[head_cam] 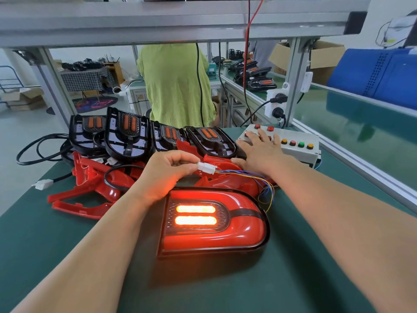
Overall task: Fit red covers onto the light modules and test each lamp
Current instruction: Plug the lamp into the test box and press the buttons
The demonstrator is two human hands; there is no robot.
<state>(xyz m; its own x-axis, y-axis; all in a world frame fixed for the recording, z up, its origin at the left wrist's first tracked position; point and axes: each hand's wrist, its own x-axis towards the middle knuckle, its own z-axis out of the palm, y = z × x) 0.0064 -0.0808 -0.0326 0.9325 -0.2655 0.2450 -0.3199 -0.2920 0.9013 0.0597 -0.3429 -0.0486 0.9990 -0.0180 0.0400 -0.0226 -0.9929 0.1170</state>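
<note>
Covered lamp (214, 222) lies on green bench mat (225, 285), near centre, red cover fitted, both amber bars lit. Left hand (167, 170) just behind it, thumb and curled fingers pinching white connector (206, 167). Coloured wires (269, 195) run from connector toward lamp's right side. Right hand (259, 152) flat on grey button box (300, 143), fingers straight, slightly spread, tips among red buttons. Four bare black modules (126, 134) in row behind. Loose red covers (94, 184) piled in front of them, left of lamp.

One wide-angle view, worn on the person's head, looks forward and down over the green tabletop (293, 279) from close above; the lit lamp (214, 222) sits just below centre, the room beyond along the top
</note>
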